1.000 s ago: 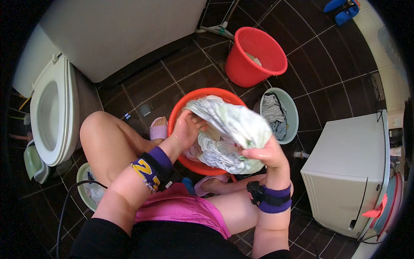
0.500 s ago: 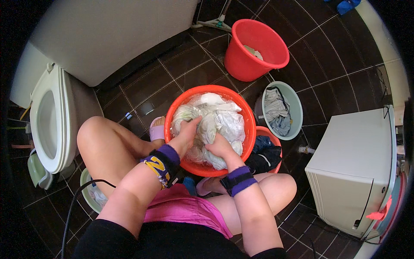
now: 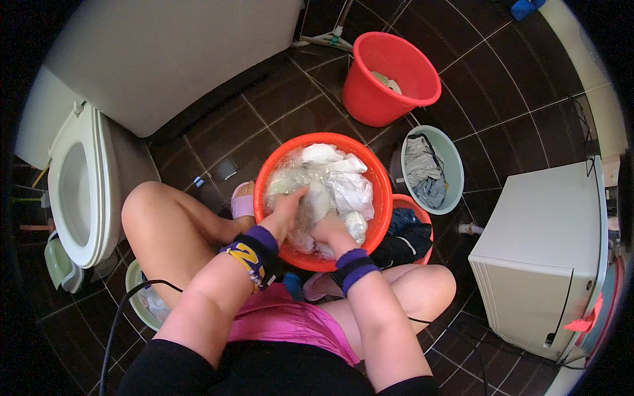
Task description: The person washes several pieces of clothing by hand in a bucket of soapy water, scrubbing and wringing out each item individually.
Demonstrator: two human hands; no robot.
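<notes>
A second earlier I had the soaked white cloth (image 3: pixel 350 188) lifted and spread over the round orange-red plastic basin (image 3: pixel 384 198); now it lay bunched inside, in bubbly water (image 3: pixel 282 158). Half a second earlier the fingers of my right grip (image 3: pixel 327 228) showed against the cloth; now they were sunk among the folds, so I could not tell whether they were clenched on it. My left grip (image 3: pixel 288 204) was just beside it, also dipped in the water with its fingertips hidden, and I could not tell whether it was grasping.

The basin stood on a floor (image 3: pixel 218 142) of dark brown tiles with pale joints. Near its right side, a smaller orange-red tub (image 3: pixel 416 206) held black and dark blue clothes (image 3: pixel 403 241), and a pale grey-green basin (image 3: pixel 456 178) held grey clothes (image 3: pixel 422 171). Beyond stood a tall red plastic bucket (image 3: pixel 370 105). A white toilet (image 3: pixel 99 211) was to my left, a boxy off-white appliance (image 3: pixel 528 244) to my right.
</notes>
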